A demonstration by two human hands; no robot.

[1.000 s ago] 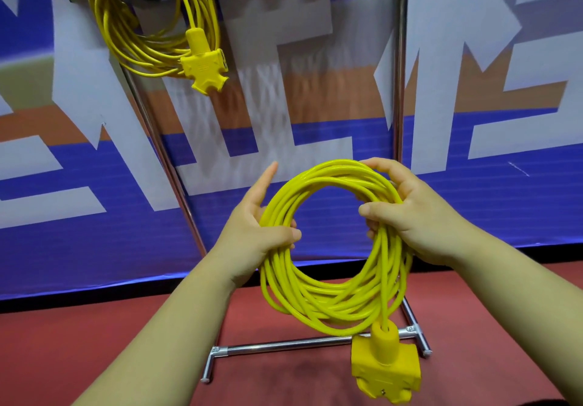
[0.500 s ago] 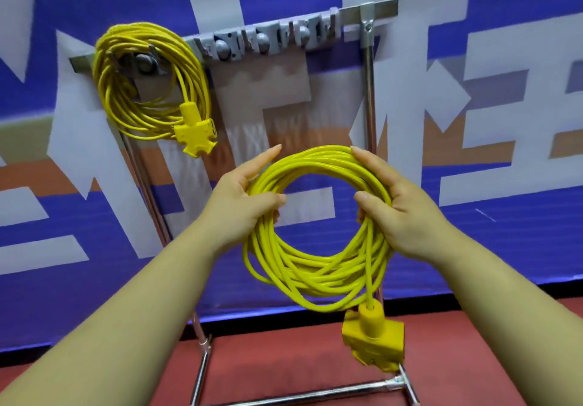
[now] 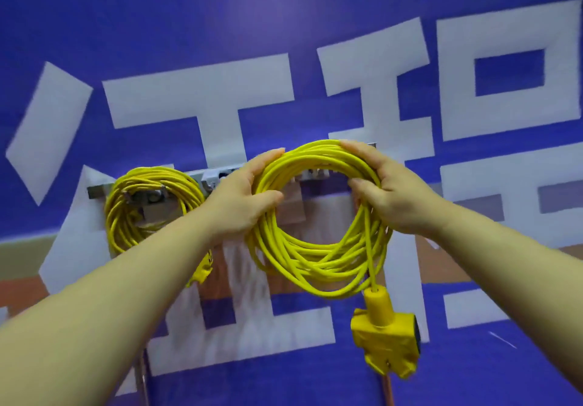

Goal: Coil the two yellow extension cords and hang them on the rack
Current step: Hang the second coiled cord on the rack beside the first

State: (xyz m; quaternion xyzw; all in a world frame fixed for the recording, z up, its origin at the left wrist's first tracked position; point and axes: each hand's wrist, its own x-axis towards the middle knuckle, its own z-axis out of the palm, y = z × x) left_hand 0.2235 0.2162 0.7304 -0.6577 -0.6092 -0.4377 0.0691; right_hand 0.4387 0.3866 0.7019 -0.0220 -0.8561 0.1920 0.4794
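At rack (image 3: 214, 180) r. end, L hand (image 3: 239, 203), R hand (image 3: 394, 194) grip coil (image 3: 309, 266)

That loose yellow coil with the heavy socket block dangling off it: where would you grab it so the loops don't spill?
Take the coil on its two upper flanks, from outside, thumbs through the ring and fingers over the strands, as the left hand and right hand do. The loops bunch together there, and the socket block hangs free below, so the ring should hold its shape.
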